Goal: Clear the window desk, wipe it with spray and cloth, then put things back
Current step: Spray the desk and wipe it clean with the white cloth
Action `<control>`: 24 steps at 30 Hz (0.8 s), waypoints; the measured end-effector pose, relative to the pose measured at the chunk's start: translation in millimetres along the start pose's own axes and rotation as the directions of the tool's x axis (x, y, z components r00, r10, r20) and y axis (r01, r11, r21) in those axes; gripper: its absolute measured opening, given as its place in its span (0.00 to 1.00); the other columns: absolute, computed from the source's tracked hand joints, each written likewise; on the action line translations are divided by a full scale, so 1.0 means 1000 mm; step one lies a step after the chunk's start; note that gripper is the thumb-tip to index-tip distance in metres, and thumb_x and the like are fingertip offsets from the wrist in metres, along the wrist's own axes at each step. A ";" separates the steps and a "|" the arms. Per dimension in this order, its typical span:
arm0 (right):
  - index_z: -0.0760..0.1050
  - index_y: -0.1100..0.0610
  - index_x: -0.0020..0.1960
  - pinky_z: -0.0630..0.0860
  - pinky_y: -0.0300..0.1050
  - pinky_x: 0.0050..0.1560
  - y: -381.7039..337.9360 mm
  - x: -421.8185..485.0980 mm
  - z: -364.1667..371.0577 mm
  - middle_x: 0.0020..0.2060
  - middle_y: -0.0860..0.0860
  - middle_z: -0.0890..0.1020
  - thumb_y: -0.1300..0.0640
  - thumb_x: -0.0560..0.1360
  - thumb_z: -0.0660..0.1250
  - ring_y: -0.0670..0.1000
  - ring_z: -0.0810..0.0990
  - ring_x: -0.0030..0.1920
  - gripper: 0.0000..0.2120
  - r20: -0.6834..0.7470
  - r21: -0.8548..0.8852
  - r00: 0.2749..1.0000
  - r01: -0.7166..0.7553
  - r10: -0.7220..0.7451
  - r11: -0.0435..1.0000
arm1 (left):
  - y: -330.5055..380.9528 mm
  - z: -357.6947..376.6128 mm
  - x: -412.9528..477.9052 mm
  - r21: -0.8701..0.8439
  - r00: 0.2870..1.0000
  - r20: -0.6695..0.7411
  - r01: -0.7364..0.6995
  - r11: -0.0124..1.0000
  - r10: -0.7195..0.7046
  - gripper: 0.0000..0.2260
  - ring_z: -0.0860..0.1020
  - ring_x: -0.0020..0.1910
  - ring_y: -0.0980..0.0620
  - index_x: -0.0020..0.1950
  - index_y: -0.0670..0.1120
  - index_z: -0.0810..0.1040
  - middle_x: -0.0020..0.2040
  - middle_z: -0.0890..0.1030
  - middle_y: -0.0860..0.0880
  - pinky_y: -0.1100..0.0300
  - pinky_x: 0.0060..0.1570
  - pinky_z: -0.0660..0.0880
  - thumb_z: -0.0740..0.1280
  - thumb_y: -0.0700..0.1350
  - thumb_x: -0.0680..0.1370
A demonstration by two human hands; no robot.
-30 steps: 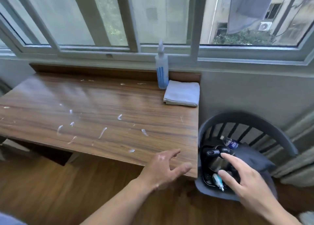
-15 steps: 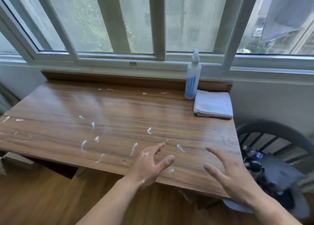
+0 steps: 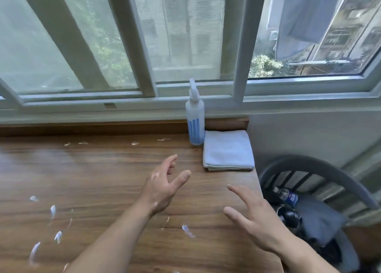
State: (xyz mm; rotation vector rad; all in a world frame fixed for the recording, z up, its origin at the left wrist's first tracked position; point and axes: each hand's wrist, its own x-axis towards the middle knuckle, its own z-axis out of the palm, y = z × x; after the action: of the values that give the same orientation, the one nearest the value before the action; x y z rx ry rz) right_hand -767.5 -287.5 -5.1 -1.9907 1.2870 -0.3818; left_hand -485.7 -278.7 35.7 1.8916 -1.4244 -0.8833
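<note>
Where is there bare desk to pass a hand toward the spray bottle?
Bare wood lies between the left hand and the spray bottle, and across the middle of the desk. Crowded: the back right corner, bottle beside folded cloth; white smears dot the front left.

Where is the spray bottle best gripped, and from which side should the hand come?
Around the straight body of the spray bottle, at the blue stripes, coming from the front-left. It stands upright; the folded cloth lies close on its right and the window sill is behind.
</note>
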 end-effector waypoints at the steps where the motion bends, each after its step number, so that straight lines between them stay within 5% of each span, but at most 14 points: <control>1: 0.64 0.39 0.76 0.57 0.32 0.72 0.005 0.010 -0.006 0.74 0.34 0.66 0.18 0.68 0.52 0.33 0.61 0.74 0.43 -0.003 -0.006 1.000 0.002 -0.002 1.000 | 0.009 0.002 0.019 0.014 1.000 -0.009 -0.007 1.000 0.007 0.48 0.76 0.65 0.54 0.79 0.55 0.66 0.70 0.76 0.49 0.57 0.64 0.72 0.61 0.78 0.64; 3: 0.63 0.41 0.77 0.56 0.29 0.71 0.017 0.033 -0.018 0.74 0.35 0.66 0.18 0.68 0.51 0.34 0.60 0.74 0.44 -0.015 -0.034 1.000 0.007 -0.007 0.999 | 0.025 0.007 0.059 0.026 0.999 -0.039 -0.010 1.000 0.011 0.47 0.75 0.66 0.52 0.81 0.54 0.62 0.72 0.74 0.49 0.55 0.63 0.72 0.64 0.75 0.66; 6: 0.61 0.41 0.78 0.55 0.40 0.77 0.035 0.072 -0.028 0.77 0.38 0.62 0.17 0.68 0.47 0.39 0.57 0.77 0.46 -0.020 -0.125 1.000 0.009 -0.012 0.992 | 0.039 0.017 0.117 0.044 0.990 -0.140 0.011 0.999 -0.004 0.44 0.75 0.69 0.49 0.82 0.52 0.60 0.73 0.75 0.47 0.50 0.67 0.73 0.74 0.65 0.71; 9: 0.62 0.45 0.79 0.56 0.47 0.78 0.050 0.116 -0.032 0.79 0.44 0.61 0.18 0.69 0.43 0.48 0.59 0.78 0.47 -0.046 -0.255 0.998 0.036 -0.049 0.966 | 0.048 0.029 0.160 0.025 0.972 -0.235 0.012 1.000 -0.006 0.42 0.75 0.67 0.50 0.80 0.48 0.63 0.70 0.76 0.49 0.58 0.62 0.70 0.78 0.57 0.72; 17: 0.67 0.45 0.75 0.57 0.68 0.75 0.074 0.194 -0.020 0.77 0.55 0.66 0.31 0.76 0.53 0.58 0.62 0.78 0.32 -0.042 -0.499 0.988 0.109 -0.149 0.860 | 0.048 0.053 0.205 -0.093 0.938 -0.345 -0.013 0.996 -0.020 0.32 0.76 0.55 0.52 0.70 0.47 0.74 0.55 0.79 0.53 0.61 0.50 0.69 0.81 0.52 0.70; 24: 0.46 0.36 0.81 0.38 0.62 0.78 0.084 0.207 -0.017 0.82 0.45 0.45 0.27 0.76 0.43 0.49 0.40 0.81 0.35 0.014 -0.552 0.999 0.040 -0.038 0.833 | 0.042 0.031 0.195 -0.248 0.949 -0.314 -0.107 0.963 0.025 0.23 0.81 0.49 0.52 0.59 0.49 0.78 0.49 0.83 0.53 0.66 0.44 0.74 0.82 0.49 0.68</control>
State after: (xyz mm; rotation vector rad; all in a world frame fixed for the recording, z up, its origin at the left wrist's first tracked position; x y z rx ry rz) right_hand -738.9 -496.8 -80.0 -2.4954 1.4741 -0.0130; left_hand -495.1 -480.2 20.6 1.6844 -1.1157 -0.6703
